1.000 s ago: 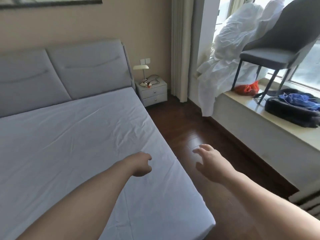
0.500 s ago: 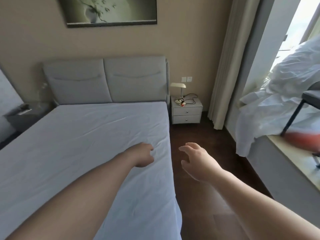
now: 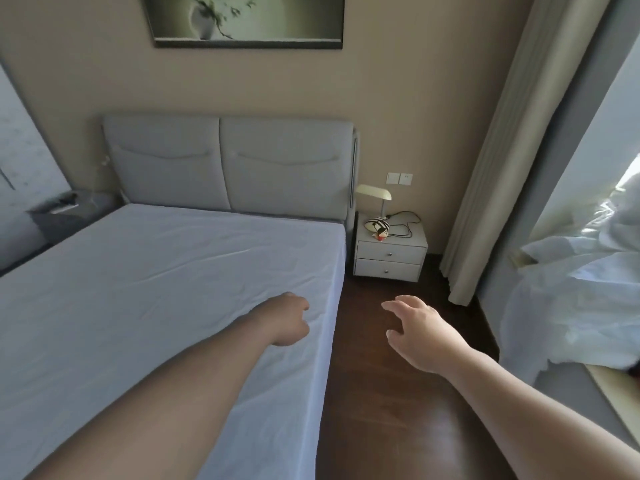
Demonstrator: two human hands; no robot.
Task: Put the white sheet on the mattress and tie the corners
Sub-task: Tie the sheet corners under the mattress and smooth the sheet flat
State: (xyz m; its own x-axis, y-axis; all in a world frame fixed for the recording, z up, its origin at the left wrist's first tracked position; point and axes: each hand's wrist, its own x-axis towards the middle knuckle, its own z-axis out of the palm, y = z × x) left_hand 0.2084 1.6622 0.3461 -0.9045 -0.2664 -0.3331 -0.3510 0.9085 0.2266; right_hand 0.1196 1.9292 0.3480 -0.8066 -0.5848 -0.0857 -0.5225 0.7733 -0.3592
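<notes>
Fingers (image 3: 393,308) loosely spread — right hand (image 3: 420,329) empty; left hand (image 3: 287,318) curled.

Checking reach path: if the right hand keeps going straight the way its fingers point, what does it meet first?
The right hand is over bare floor, fingers spread toward the far left. That line looks to reach the bed side edge first, short of the nightstand. Depth is unclear from this one view.

Framed green picture (image 3: 247,20) cut off by the top edge, rumpled white bedding (image 3: 585,292) cut by the right edge, left hand's (image 3: 285,318) fingertips curled under, unseen, dark left nightstand (image 3: 65,211) blurred
</notes>
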